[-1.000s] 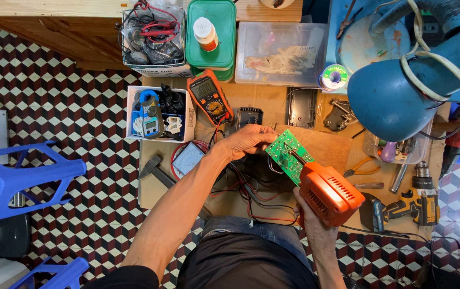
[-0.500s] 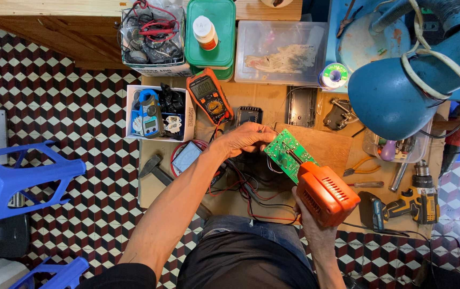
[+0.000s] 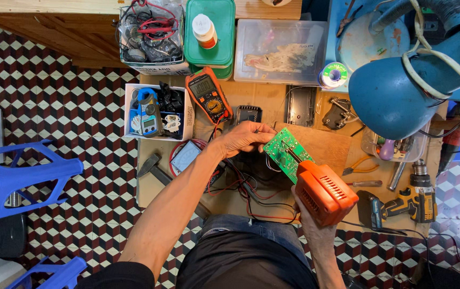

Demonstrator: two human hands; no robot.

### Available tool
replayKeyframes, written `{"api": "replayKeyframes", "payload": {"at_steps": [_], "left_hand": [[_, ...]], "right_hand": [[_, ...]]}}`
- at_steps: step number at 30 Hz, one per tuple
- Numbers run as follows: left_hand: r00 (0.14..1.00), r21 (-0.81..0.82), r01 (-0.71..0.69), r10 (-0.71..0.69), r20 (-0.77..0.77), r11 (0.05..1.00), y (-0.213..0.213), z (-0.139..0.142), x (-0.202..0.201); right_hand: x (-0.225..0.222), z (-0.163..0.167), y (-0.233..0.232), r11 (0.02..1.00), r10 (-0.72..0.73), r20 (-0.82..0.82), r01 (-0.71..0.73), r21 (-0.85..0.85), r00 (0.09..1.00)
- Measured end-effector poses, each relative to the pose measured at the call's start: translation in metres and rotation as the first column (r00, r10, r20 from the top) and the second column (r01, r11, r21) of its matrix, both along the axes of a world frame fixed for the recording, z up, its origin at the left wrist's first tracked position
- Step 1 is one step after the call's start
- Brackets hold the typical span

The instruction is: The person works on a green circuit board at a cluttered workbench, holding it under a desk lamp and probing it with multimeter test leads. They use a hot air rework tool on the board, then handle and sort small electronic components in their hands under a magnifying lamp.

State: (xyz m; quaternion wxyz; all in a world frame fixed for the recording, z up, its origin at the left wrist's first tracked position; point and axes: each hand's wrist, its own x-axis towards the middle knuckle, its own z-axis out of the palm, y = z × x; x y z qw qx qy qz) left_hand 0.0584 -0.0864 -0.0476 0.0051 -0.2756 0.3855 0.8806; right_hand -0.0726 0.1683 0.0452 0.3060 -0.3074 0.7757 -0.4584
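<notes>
Right hand (image 3: 311,214) has a tight grip on the orange casing (image 3: 325,192) at centre frame, left hand (image 3: 243,138) pinching the green circuit board (image 3: 287,153) sticking out.

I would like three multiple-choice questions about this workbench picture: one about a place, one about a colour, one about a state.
1. Where does the orange multimeter lie?
A. on the floor
B. on the bench, right of the white box of meters
C. in the right hand

2. What colour is the circuit board?
A. green
B. yellow
C. black

3. How is the orange housing held?
A. lying free on the bench
B. gripped from below by the right hand
C. hanging from the lamp

Answers: 1 B, it lies beside the box on the wooden top. 2 A, its face shows green. 3 B, fingers wrap under it while the left hand touches the board.
</notes>
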Motion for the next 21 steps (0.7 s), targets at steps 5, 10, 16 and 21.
{"api": "replayKeyframes", "payload": {"at_steps": [5,10,16,21], "left_hand": [[0.998,-0.160,-0.019,0.027,0.051,0.987,0.004,0.000,-0.001],[0.998,-0.141,-0.036,0.042,0.036,0.989,0.003,-0.001,-0.001],[1.000,-0.097,-0.026,0.027,0.011,0.995,0.003,-0.004,-0.002],[0.999,-0.114,-0.036,0.036,0.001,0.993,0.006,-0.003,-0.002]], "right_hand": [[-0.004,-0.007,0.002,0.997,0.074,-0.239,-0.073,0.012,0.968],[-0.008,-0.014,0.010,0.965,0.244,-0.684,-0.244,0.099,0.688],[-0.011,-0.035,0.023,0.970,0.234,-0.586,-0.229,0.084,0.776],[-0.018,-0.054,0.039,0.946,0.285,-0.828,-0.279,0.163,0.483]]}}
